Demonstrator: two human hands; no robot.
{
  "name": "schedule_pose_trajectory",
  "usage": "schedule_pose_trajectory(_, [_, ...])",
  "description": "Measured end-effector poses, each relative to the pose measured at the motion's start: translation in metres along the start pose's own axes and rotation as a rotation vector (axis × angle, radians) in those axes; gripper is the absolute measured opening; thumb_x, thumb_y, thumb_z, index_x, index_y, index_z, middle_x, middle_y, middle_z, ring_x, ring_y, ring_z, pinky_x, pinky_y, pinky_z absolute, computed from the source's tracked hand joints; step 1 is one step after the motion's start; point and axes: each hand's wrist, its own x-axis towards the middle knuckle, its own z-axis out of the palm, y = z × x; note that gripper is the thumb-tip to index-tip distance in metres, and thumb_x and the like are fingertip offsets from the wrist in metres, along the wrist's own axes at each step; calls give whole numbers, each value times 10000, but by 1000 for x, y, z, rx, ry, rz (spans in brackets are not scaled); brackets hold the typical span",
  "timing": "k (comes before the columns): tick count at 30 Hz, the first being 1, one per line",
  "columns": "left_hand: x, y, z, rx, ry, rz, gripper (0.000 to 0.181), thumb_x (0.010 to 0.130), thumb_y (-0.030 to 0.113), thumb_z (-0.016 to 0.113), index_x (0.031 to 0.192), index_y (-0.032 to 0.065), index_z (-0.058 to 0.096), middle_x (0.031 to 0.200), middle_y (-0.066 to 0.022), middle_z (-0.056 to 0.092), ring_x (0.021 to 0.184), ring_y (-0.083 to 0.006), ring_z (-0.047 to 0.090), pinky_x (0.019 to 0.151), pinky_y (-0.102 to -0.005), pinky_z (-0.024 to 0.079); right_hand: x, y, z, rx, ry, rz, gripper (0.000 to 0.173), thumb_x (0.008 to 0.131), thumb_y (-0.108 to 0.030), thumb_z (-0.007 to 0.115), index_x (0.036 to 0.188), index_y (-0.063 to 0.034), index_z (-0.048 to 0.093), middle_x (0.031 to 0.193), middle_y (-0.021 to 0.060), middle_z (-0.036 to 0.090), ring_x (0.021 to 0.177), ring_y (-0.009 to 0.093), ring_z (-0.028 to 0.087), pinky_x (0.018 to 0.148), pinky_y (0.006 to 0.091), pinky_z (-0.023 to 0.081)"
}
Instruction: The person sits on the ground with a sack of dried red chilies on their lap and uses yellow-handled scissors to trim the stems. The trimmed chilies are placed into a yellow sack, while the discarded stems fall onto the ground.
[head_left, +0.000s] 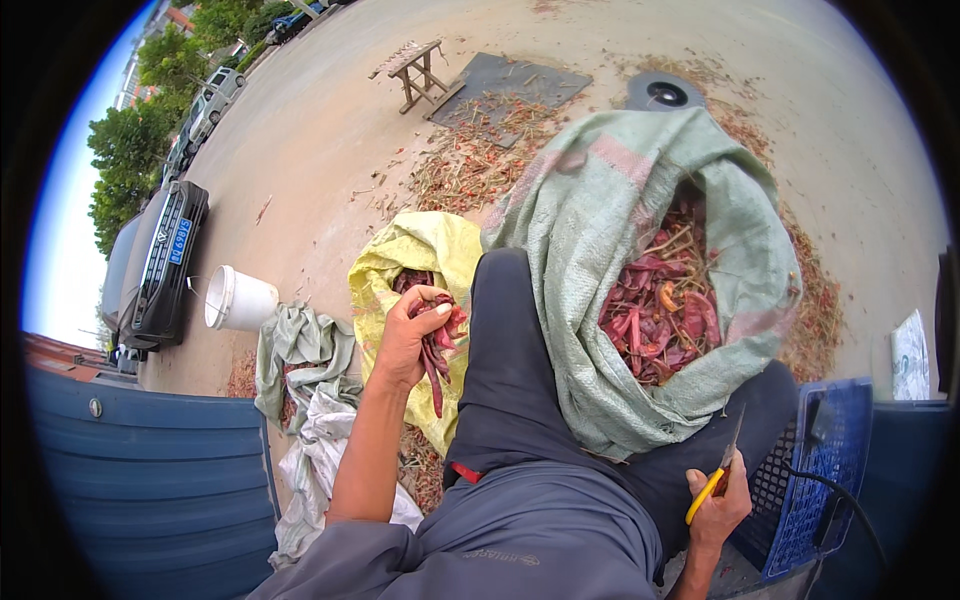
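My left hand (409, 334) grips several dried red chili peppers (435, 367), which dangle below the fingers. It hangs over the mouth of a yellow woven sack (371, 259), where more dark red peppers show inside. Off to the right, my right hand (718, 499) is closed around scissors with yellow handles (706, 495), their blades pointing up and away from me. Between my knees stands a large pale green woven sack (592, 247) with its rim rolled outward. Dried red peppers and stems (660, 315) fill its opening.
Beside the yellow sack lie a grey-green sack (307, 341) and a white sack (319, 465). A white bucket (244, 298) lies tipped beyond them. Ahead are a wooden stool (412, 71), a dark mat (517, 86) and scattered stems (480, 169). A blue plastic crate (825, 465) is at my right.
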Motion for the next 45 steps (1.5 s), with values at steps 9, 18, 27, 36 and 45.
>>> schedule_pose_trajectory(9, [84,-56,-135,167,521,-8,518,889,117,707,1336,-48,503,1185,-129,629,990,-174,637,797,-307,523,5,12,3,-63,-44,29,675,682,-188,914,1231,58,607,962,163,666,796,281,636,745,337,515])
schedule_pose_trajectory(18, [47,-71,30,374,442,458,161,911,83,695,1041,-1,650,941,-55,673,788,-121,612,701,-277,515,71,-28,10,-85,-78,214,685,659,-14,879,1283,-6,597,931,70,657,791,146,588,773,286,501])
schedule_pose_trajectory(27, [36,-90,195,1406,-532,889,219,785,189,690,962,62,666,868,-83,654,967,-265,613,811,-400,502,205,-27,46,-301,-163,-38,574,838,-96,707,1381,-23,535,990,203,666,860,329,673,788,412,532])
schedule_pose_trajectory(36, [9,-78,139,1420,-428,668,227,809,218,734,910,51,619,853,-137,605,853,-351,616,758,-460,500,236,-1,58,-878,36,-304,152,893,-155,635,999,-58,683,827,120,685,762,327,688,660,449,541])
schedule_pose_trajectory(45, [-1,-76,170,1071,-360,760,244,771,81,758,948,35,597,825,-136,602,823,-358,578,731,-455,471,99,-48,107,473,-82,-208,231,909,-208,727,1040,-19,706,762,75,675,666,192,652,613,333,507])
